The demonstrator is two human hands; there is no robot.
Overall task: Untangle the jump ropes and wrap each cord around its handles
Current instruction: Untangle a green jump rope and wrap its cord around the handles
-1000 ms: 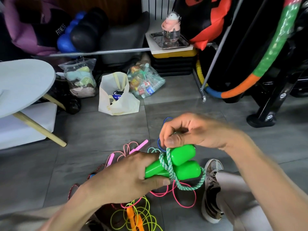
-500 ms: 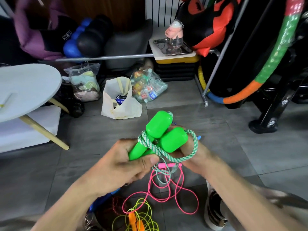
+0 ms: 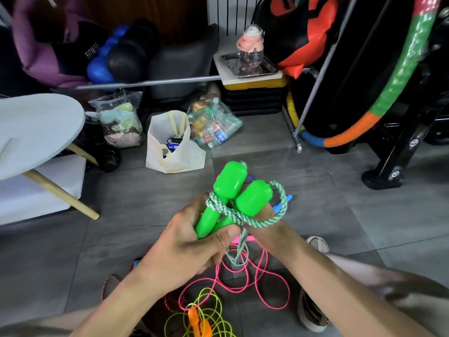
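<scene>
Since the frame approx 0.5 s back, the green handles have barely shifted, just tipped a bit more upright, and the loop of the green-white cord hangs a little wider on the right side. My left hand grips the lower ends of both handles, thumb pressed across the front; my right hand sits behind and under the bundle, mostly hidden, so I can't tell exactly how its fingers lie, though it looks to be feeding the cord round. Step in hand, I judge: wrapping this rope onto its paired handles, w/ a couple of turns on and a short tail dangling below. Next move prob. calls for pulling the slack loop snug, then winding the tail w/o letting the handles splay. Below, on the grey tiled floor, the pink cord and the yellow cord w/ an orange handle lie loose and overlapping, so most of the task remains. A shoe shows at right. Further out: a white tote bag, two clear plastic bags, a round grey surface at left, a striped hoop at right, and a pink bottle on a tray at the back.
</scene>
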